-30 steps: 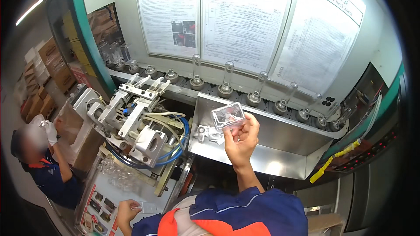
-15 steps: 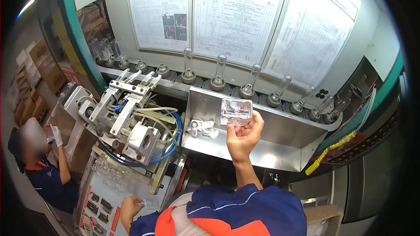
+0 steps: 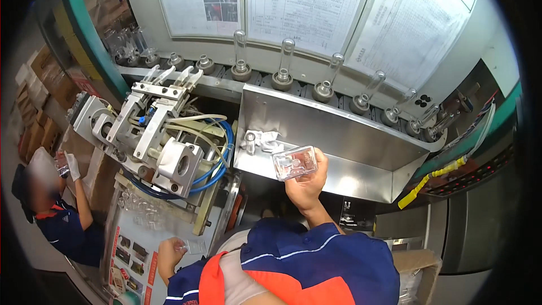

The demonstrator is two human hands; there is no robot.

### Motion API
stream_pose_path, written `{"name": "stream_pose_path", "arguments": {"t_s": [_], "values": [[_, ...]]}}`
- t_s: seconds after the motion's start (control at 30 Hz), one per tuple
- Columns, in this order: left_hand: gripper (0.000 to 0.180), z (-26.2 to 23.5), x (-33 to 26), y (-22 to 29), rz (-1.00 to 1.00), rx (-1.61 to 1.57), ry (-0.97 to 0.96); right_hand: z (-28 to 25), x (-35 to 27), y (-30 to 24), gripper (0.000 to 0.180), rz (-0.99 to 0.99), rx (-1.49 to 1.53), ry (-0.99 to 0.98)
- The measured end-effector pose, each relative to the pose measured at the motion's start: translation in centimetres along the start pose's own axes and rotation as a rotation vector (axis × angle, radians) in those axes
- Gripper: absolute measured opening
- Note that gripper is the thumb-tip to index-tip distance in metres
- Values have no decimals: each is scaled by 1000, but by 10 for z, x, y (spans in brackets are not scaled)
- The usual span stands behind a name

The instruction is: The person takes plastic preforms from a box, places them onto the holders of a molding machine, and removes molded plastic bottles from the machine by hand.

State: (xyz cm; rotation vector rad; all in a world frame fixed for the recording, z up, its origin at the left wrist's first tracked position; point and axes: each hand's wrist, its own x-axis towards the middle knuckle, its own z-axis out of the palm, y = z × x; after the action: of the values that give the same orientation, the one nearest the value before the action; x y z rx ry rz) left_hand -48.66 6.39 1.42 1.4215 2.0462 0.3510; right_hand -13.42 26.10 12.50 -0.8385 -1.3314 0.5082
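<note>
Over the front of the metal tray, my right hand (image 3: 307, 187) holds up a clear, boxy plastic container (image 3: 294, 164). Its rectangular face is turned up toward me and a round shape shows at its centre; the fingers grip its right and lower sides. Low on the left, my left hand (image 3: 171, 255) is closed on another clear container (image 3: 195, 246) beside the table edge. Several clear containers (image 3: 141, 209) lie in a cluster on the table (image 3: 186, 223) farther from that hand.
Clear tubes (image 3: 286, 59) stand on round holders along a curved conveyor at the back. A metal gripping mechanism (image 3: 155, 127) with blue hoses is at left. White cloth (image 3: 268, 140) lies in the metal tray (image 3: 333, 127). A co-worker (image 3: 62, 214) stands far left; a cardboard box (image 3: 420, 265) is lower right.
My right hand has come down toward me, and the container in it has tilted round. The left hand keeps its hold in nearly the same place. The whole view has shifted slightly.
</note>
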Motion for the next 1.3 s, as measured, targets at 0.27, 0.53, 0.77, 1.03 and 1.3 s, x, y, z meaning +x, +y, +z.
{"name": "stream_pose_path", "arguments": {"t_s": [0.27,0.53,0.77,1.03,1.3], "values": [[24,8,7,0,24,11,-9,-5,-13,-5,59,-73,-15,-82],[23,14,9,-2,2,-32,1,-8,-23,4,57,20,3,-86],[22,13,8,9,-3,-10,-15,-8,-26,7,51,195,154,-94],[23,11,12,19,3,31,-34,-8,-24,12,49,271,240,-99],[23,17,16,6,-3,9,-40,-7,-21,15,49,296,236,-130]]}}
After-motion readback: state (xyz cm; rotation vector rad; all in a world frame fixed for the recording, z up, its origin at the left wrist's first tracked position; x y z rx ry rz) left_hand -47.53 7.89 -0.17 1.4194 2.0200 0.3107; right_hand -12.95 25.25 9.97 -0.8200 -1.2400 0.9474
